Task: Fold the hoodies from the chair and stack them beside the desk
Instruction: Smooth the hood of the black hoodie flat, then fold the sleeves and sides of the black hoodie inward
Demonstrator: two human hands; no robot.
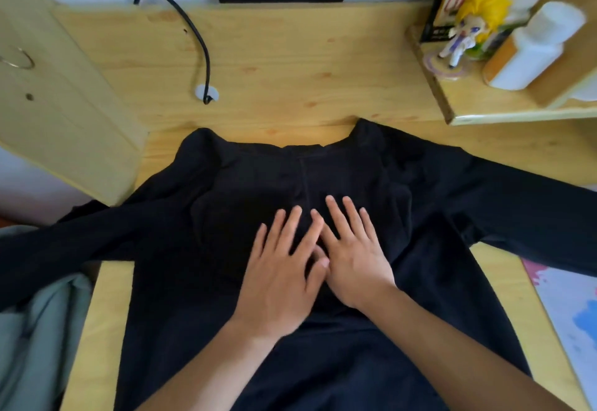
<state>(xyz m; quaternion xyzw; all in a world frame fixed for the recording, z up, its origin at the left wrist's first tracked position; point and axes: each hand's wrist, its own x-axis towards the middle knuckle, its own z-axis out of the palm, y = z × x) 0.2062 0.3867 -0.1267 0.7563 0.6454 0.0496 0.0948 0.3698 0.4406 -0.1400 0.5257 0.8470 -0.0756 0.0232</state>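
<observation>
A black hoodie (pixel 226 203) lies spread flat on the wooden desk (pixel 290 64), its neck end toward the far side. One sleeve runs off the desk's left edge and the other stretches out to the right. My left hand (pixel 281 271) and my right hand (pixel 352 258) lie side by side on the middle of the hoodie, palms down with straight, spread fingers pressing on the cloth. Their thumbs touch. Neither hand grips anything.
A black cable (pixel 193 32) curves across the far left of the desk. A shelf (pixel 484 110) at right carries a figurine (pixel 471 26) and white bottles (pixel 533 45). A cabinet door (pixel 48 93) stands left. Grey-green cloth (pixel 35 330) lies lower left, a printed mat (pixel 568 307) lower right.
</observation>
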